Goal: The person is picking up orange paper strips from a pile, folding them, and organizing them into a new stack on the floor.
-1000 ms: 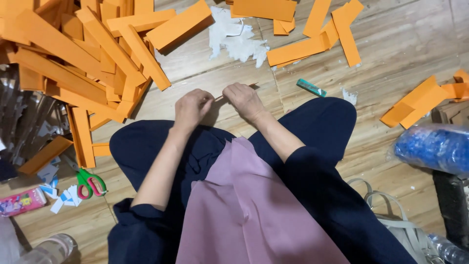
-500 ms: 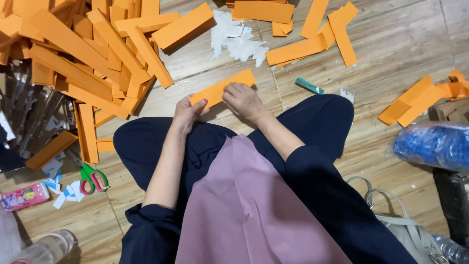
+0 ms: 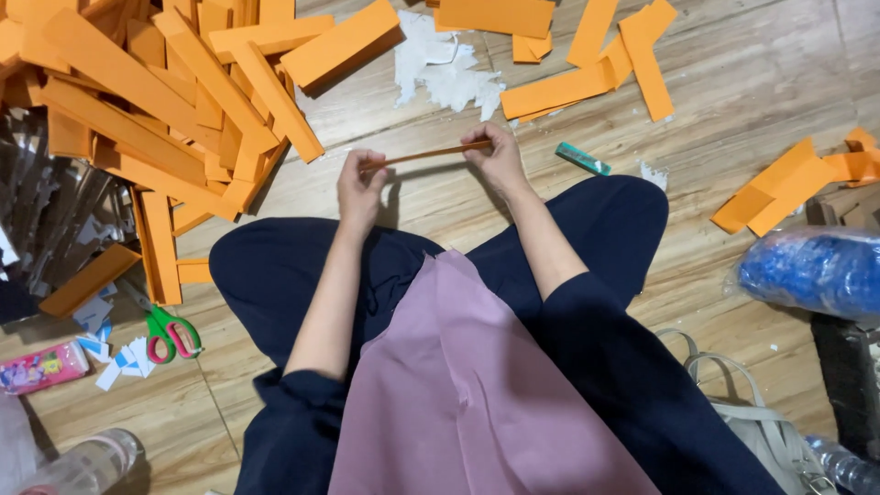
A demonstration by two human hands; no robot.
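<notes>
Wooden floor [image 3: 752, 82]; left hand [image 3: 360, 190], right hand [image 3: 496, 156] each grip orange strip [image 3: 426, 154] ends, edge-on.

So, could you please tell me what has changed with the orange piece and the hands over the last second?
Half a second ago the orange card piece showed its broad face; now it is turned edge-on. The left hand, then low beside the thigh, now pinches its left end; the right hand keeps the other. The orange pile, scissors and green stick stayed put.
</notes>
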